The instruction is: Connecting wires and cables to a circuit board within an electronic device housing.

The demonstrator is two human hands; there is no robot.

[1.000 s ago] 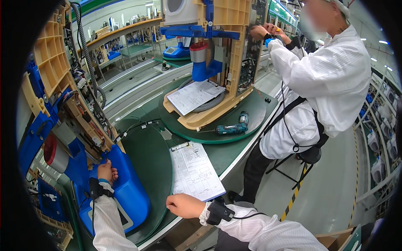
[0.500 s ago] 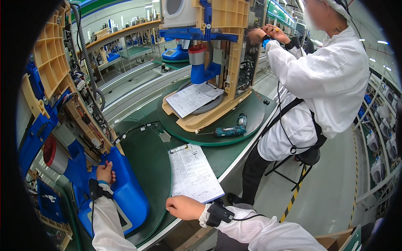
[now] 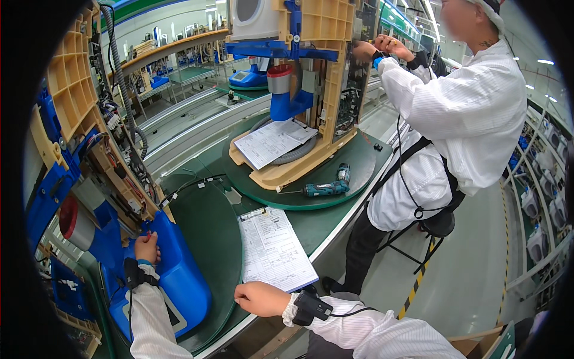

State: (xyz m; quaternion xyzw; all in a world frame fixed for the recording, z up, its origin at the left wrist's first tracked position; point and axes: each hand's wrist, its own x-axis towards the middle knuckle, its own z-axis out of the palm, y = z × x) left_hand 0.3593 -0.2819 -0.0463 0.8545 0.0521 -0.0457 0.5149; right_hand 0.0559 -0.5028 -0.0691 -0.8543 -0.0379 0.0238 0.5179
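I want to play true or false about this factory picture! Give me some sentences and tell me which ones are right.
1. The left hand touches the blue plastic part. True.
2. The right hand holds the power screwdriver. False: the tool lies alone on the round green tray.
3. The clipboard carries a printed sheet. True.
4. The co-worker is lying down. False: that person is upright, hands raised to a machine frame.
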